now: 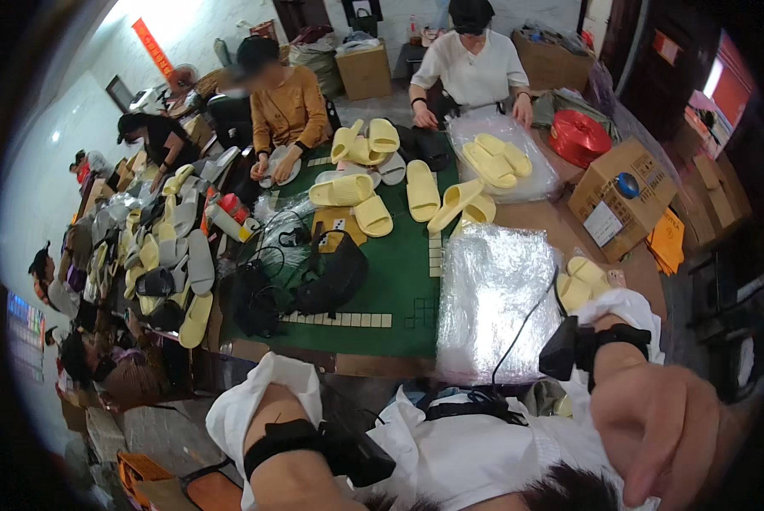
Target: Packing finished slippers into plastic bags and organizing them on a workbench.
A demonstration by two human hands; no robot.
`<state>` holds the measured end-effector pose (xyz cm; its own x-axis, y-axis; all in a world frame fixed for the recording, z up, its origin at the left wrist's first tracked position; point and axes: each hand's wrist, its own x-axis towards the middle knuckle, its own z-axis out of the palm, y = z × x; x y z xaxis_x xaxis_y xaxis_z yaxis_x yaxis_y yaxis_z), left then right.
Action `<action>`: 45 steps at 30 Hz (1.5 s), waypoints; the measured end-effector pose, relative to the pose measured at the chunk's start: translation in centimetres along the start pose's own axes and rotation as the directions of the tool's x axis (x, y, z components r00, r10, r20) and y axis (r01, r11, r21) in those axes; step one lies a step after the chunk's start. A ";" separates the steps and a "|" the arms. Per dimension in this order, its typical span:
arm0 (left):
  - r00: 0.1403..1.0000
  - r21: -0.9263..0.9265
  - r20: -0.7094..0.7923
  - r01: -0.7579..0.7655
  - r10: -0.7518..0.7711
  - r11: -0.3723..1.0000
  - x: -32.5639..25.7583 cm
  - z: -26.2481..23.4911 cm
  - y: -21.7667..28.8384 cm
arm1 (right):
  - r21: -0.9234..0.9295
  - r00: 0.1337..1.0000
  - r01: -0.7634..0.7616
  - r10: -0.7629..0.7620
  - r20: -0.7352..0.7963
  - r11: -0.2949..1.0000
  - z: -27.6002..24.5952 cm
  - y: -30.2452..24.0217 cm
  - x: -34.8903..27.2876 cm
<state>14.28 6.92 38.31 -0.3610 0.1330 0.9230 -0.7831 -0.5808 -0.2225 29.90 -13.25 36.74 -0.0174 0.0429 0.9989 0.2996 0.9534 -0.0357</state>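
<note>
We see first the wide green felt mat [403, 281] covering the middle of the worktable; on its far half lie scattered pale yellow foam slippers [422, 189], most with their long axes running away from us, toward the two seated people opposite. Next in size is the stack of clear shiny plastic bags [494, 298] lying on the mat's right side, long axis also running away from us; it sits just ahead of our right forearm. Beside its right edge rests a pair of yellow slippers [580, 283] (already wrapped, it seems), and this pair is the thing nearest our right hand [667, 430], lying forward and slightly left of it. The right hand is raised close to the camera, fingers curled loosely downward and holding nothing; it wears a black wrist strap with a small black device [582, 347]. The left hand itself is out of frame, so we cannot tell its state; only the left forearm's black strap [292, 439] shows, well apart from the slippers.
</note>
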 end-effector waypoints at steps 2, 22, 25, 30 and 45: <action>0.998 -0.070 0.016 0.066 -0.065 0.995 0.2 -1.0 -0.8 | -0.094 0.995 0.030 -0.038 -0.088 0.995 2.6 1.7 0.3; -0.356 0.578 0.815 0.568 -0.458 0.586 -40.1 1.5 -4.4 | -0.111 0.379 -0.716 -0.249 -0.891 -0.690 -27.0 -15.6 -33.7; -0.670 0.651 0.672 0.332 -0.315 0.683 -43.0 3.7 -1.3 | -0.010 0.339 -0.531 -0.201 -0.919 -0.848 -35.7 -19.2 -38.7; -0.880 0.701 0.315 -0.037 -0.356 0.712 -44.0 3.6 0.3 | 0.074 -0.121 -0.412 -0.026 -0.992 -0.908 -39.4 -12.7 -43.9; -0.760 0.786 0.464 0.118 -0.455 0.606 -53.0 -2.3 5.3 | 0.195 -0.072 -0.283 -0.182 -0.981 -0.939 -40.9 -14.1 -49.4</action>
<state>28.13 -1.38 -12.51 0.8656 -0.2099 -0.4547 -0.1190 -0.9681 0.2203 65.55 -40.98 -10.88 0.8820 -0.4698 -0.0365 -0.4628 -0.8490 -0.2549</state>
